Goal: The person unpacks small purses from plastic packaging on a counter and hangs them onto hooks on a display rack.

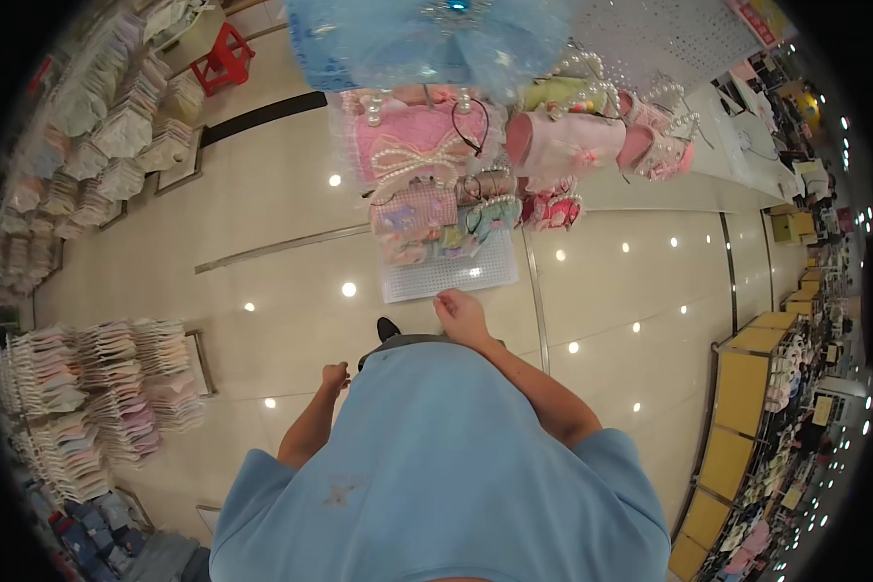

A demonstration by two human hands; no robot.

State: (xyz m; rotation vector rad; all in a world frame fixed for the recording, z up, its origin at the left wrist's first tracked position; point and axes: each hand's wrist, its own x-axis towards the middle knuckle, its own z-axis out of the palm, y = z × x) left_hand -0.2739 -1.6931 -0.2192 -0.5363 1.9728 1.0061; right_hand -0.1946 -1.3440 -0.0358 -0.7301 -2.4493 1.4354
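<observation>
My right hand (461, 316) is held in front of my waist with its fingers curled in, and no object shows in it. It is nearest to the lower edge of a white perforated display panel (451, 282). My left hand (335, 376) hangs beside my hip, loosely closed, with nothing visible in it. Small children's bags hang on the display, among them a pink one with a pearl bow (407, 136), a pink checked one (414, 210) and a pale pink one (567, 150). A blue shiny tulle item (427, 48) fills the top.
Racks of small hanging clothes stand on the left (121, 388) and at the upper left (97, 126). A red stool (225, 58) is behind them. Folded jeans (92, 533) lie at the lower left. Along the right runs a yellow-panelled shelf unit (737, 427) with goods. Shiny tiled floor (601, 291) lies between.
</observation>
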